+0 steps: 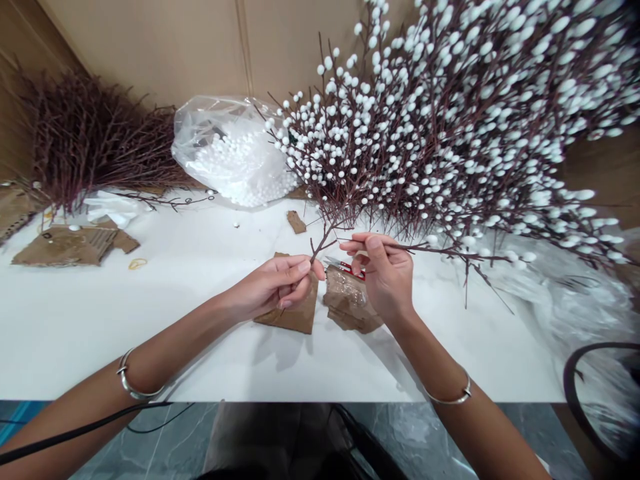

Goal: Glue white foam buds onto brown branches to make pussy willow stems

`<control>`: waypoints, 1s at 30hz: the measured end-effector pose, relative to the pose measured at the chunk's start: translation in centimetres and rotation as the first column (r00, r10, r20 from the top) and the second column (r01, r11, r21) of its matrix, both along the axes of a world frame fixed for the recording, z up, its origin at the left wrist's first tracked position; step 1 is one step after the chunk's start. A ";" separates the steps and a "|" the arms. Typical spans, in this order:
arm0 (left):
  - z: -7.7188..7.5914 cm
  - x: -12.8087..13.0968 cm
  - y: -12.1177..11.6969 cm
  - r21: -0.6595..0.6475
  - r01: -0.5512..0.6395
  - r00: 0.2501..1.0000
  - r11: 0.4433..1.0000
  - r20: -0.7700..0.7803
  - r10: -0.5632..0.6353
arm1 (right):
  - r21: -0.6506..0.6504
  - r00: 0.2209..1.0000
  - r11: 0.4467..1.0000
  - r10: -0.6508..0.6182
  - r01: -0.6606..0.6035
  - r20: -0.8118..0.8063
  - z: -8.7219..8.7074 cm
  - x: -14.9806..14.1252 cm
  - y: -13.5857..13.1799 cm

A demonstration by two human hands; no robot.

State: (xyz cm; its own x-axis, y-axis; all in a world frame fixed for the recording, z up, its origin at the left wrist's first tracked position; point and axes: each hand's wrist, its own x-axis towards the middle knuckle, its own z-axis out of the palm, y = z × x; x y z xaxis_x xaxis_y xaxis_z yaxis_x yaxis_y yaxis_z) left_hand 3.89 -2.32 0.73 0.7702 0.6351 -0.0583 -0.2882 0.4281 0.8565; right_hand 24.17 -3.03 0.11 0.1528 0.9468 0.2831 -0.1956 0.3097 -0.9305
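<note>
My left hand (280, 283) pinches the lower end of a dark brown twig (324, 240) between thumb and fingers, just above a piece of brown cardboard (295, 313). My right hand (383, 270) is closed on another thin branch (440, 250) that runs off to the right and bears white foam buds. Beneath that hand lie small red-handled snips (345, 267) on a second cardboard piece (350, 303). Both hands hover over the white table (200, 320).
A large heap of branches with white buds (475, 120) fills the right and back. A clear plastic bag of white foam beads (235, 153) sits at the back centre. Bare brown twigs (90, 133) are piled at back left, with cardboard scraps (70, 243) nearby.
</note>
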 end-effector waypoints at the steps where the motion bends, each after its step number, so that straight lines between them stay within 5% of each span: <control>1: 0.0 0.0 0.0 -0.001 0.000 1.000 1.000 0.002 0.000 | 0.000 1.000 1.000 0.002 -0.002 0.000 0.0 0.0 0.0; 30: 0.5 -0.1 -0.1 -0.051 -0.014 0.999 0.999 0.047 0.017 | -0.002 0.995 0.998 -0.058 0.058 0.086 0.0 0.1 -0.1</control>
